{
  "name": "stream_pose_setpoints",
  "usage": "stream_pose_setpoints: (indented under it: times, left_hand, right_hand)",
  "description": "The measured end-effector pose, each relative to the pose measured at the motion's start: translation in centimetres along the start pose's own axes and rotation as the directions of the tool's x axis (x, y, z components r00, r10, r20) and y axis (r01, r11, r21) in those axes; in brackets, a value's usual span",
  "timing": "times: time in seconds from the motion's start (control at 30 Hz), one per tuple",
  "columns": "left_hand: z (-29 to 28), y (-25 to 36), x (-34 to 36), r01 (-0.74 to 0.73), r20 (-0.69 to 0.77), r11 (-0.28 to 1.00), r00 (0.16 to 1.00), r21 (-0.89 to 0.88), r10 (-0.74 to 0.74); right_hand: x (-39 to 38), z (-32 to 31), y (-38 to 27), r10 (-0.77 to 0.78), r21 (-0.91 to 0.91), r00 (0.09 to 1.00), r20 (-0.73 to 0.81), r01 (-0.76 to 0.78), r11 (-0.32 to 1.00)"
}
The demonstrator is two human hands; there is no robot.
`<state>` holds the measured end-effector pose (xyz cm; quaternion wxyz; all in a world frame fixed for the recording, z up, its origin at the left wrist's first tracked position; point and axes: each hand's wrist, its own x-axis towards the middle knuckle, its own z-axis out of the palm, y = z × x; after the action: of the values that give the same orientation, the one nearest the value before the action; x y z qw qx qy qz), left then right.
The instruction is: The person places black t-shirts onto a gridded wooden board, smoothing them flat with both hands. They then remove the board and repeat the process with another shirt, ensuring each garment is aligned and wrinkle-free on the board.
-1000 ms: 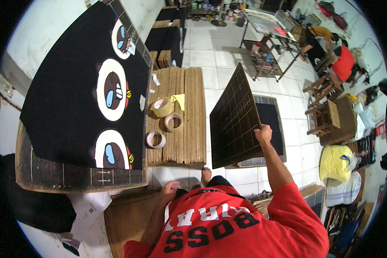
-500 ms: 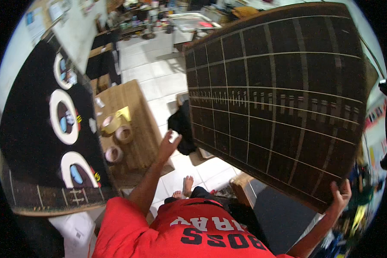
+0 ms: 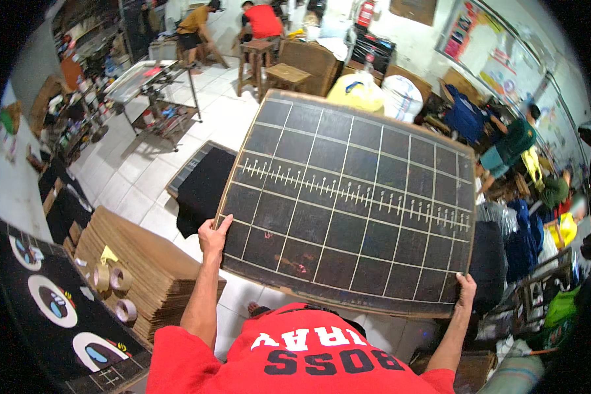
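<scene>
Spanning the space before the torso (image 3: 315, 358), the gridded board (image 3: 348, 210) was held above the floor (image 3: 128, 187), left hand (image 3: 213, 238) pinching its left edge, right hand (image 3: 465, 290) its near right corner, presumably for balance.

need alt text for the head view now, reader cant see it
A person's left hand and right hand hold a large dark grid-lined board by opposite sides. At left, tape rolls sit on stacked brown boards; other people are in the background.

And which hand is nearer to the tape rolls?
Left. The left hand holds the gridded board at its left edge, right of the tape rolls; the right hand holds its opposite edge, much farther right.
</scene>
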<state>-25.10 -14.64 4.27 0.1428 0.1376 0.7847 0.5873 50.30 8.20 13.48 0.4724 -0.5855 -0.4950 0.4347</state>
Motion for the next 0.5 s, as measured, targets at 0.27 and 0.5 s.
stream_pose_setpoints:
  times: [0.27,0.5]
  left_hand:
    - [6.5,-0.6,-7.1,0.054,-0.003,0.919,0.998,0.391,-0.057]
    - [11.8,-0.4,-10.0,0.061,-0.037,0.897,0.998,0.437,-0.05]
  right_hand:
    - [3.4,-7.8,9.1,0.2,0.019,0.979,-0.042,-0.2,0.98]
    - [12.7,-8.8,14.8,0.209,0.003,0.978,-0.029,-0.209,0.978]
